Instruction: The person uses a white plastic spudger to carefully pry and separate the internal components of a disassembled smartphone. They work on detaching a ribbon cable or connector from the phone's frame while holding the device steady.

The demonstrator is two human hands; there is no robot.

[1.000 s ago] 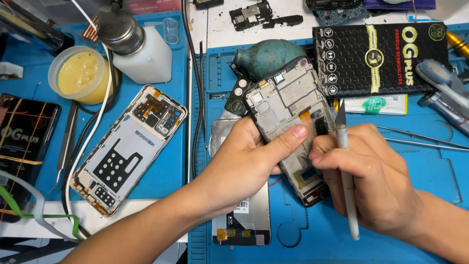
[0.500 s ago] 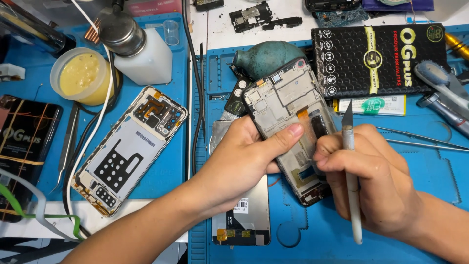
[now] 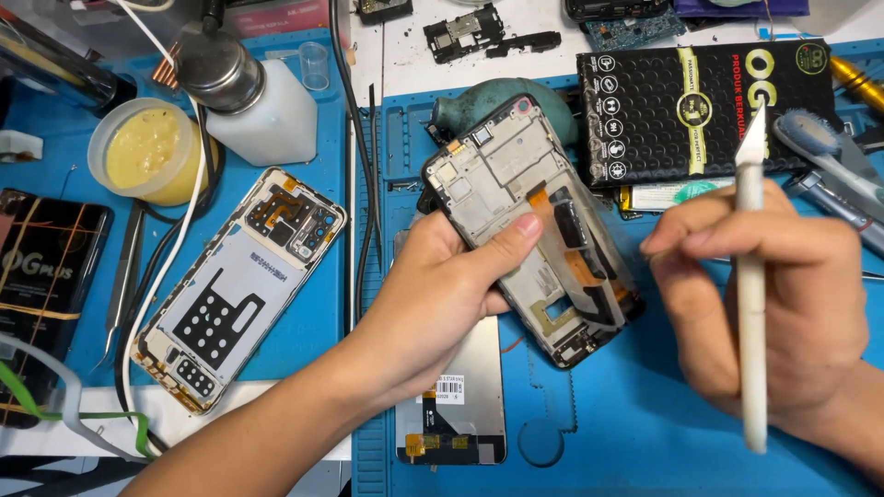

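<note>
My left hand (image 3: 442, 294) grips an opened black phone frame (image 3: 534, 225) from below, thumb pressed across its middle by an orange flex strip. The frame is tilted, camera end toward the top left. My right hand (image 3: 773, 304) is off to the right of the frame, apart from it, holding a white pointed spudger (image 3: 750, 276) upright with the tip up. A loose phone screen panel (image 3: 460, 396) lies face down on the blue mat (image 3: 645, 433) under my left wrist.
A second phone body (image 3: 239, 290), back off, lies at the left. A yellow paste tub (image 3: 147, 152), a white pump bottle (image 3: 258, 101), tweezers (image 3: 124, 276), a black parts box (image 3: 700, 101), a teal blower (image 3: 488, 106), brushes (image 3: 820, 143) and cables surround the mat.
My right hand has pulled away from the phone frame to the right, taking the spudger with it. The left hand still holds the frame, now seen closer.
</note>
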